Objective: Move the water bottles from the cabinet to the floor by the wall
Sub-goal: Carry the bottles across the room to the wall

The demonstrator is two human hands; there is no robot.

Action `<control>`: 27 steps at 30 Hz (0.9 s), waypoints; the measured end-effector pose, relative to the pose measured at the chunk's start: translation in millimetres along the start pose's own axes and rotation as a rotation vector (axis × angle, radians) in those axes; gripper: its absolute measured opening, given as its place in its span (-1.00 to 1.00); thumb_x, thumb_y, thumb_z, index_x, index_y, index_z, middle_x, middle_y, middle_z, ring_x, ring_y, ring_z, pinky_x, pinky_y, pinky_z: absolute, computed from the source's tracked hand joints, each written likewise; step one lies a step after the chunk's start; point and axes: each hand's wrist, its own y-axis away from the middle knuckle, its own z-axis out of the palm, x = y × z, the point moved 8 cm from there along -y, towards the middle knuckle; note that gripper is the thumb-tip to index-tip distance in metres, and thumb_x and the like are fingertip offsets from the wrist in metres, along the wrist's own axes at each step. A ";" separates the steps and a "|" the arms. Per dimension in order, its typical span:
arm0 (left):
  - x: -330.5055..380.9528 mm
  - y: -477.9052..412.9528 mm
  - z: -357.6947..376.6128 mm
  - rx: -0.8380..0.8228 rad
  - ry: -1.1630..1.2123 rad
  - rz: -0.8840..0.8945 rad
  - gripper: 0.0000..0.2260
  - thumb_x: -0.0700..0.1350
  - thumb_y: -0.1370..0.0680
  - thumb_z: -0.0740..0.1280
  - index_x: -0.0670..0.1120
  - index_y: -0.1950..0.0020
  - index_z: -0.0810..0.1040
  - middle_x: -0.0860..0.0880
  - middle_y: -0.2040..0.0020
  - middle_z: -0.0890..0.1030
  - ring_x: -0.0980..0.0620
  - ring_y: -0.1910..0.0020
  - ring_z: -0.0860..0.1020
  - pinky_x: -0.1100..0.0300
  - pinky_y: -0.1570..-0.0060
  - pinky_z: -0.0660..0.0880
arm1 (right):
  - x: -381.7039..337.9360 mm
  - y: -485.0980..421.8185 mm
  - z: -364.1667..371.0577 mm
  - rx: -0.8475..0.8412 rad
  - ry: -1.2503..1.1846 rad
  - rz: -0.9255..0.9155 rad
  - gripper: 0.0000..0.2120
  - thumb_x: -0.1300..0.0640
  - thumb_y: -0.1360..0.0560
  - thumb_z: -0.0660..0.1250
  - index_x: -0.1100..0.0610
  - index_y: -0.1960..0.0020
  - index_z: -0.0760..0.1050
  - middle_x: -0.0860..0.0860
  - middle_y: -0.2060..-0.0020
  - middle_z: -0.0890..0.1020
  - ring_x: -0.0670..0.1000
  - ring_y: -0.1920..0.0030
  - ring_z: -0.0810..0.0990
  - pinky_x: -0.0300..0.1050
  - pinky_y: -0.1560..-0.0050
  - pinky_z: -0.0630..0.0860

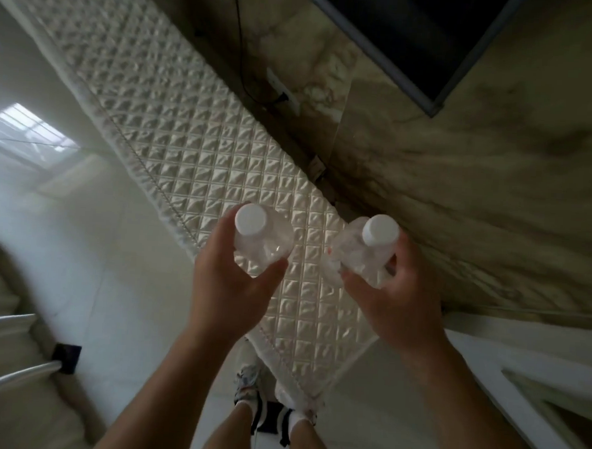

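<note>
Two clear plastic water bottles with white screw caps are held upright above the quilted cream cabinet cover (203,126): the left hand (230,282) grasps one bottle (262,243), the right hand (397,298) grasps the other bottle (365,255), just beside the marbled beige wall (495,186).

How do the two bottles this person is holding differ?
The left bottle sits in the left hand; the right bottle in the right hand. The left bottle's clear shoulder looks smooth and rounded; the right bottle's looks crinkled. Both are clear plastic with white caps, held over the quilted cover.
</note>
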 end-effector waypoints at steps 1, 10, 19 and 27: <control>10.2 0.1 -8.0 -0.017 0.000 0.006 -0.41 -0.10 -0.35 0.59 -0.05 -0.32 0.47 0.11 -0.13 0.60 0.13 -0.10 0.57 0.07 -0.01 0.56 | -12.2 3.3 -7.1 -0.012 0.003 -0.003 -0.44 0.00 -0.37 0.53 -0.20 -0.27 0.36 -0.34 -0.04 0.54 -0.36 -0.08 0.51 -0.34 -0.01 0.44; 103.9 9.3 -83.8 -0.127 0.087 0.060 -0.51 -0.01 -0.37 0.56 0.07 -0.25 0.49 0.17 -0.10 0.62 0.16 -0.08 0.59 0.17 0.00 0.55 | -121.2 38.5 -77.6 0.010 -0.011 -0.097 -0.49 0.13 -0.36 0.55 -0.26 -0.11 0.37 -0.41 0.12 0.55 -0.44 0.03 0.51 -0.56 0.13 0.39; 180.3 25.0 -150.6 -0.146 0.063 0.114 -0.50 0.02 -0.33 0.60 0.13 -0.19 0.48 0.19 -0.04 0.62 0.21 -0.02 0.59 0.14 0.00 0.57 | -211.0 78.7 -136.9 -0.032 -0.053 -0.170 -0.52 0.09 -0.36 0.54 -0.23 -0.14 0.41 -0.26 0.04 0.60 -0.27 -0.01 0.58 -0.26 0.03 0.51; 229.1 54.9 -191.5 -0.158 0.113 0.176 -0.46 0.10 -0.27 0.58 0.19 -0.19 0.49 0.20 -0.06 0.63 0.20 -0.05 0.60 0.16 -0.03 0.56 | -263.5 109.2 -168.0 -0.108 -0.106 -0.209 -0.45 0.16 -0.33 0.53 -0.10 -0.25 0.46 -0.21 0.02 0.63 -0.23 0.01 0.60 -0.19 0.03 0.55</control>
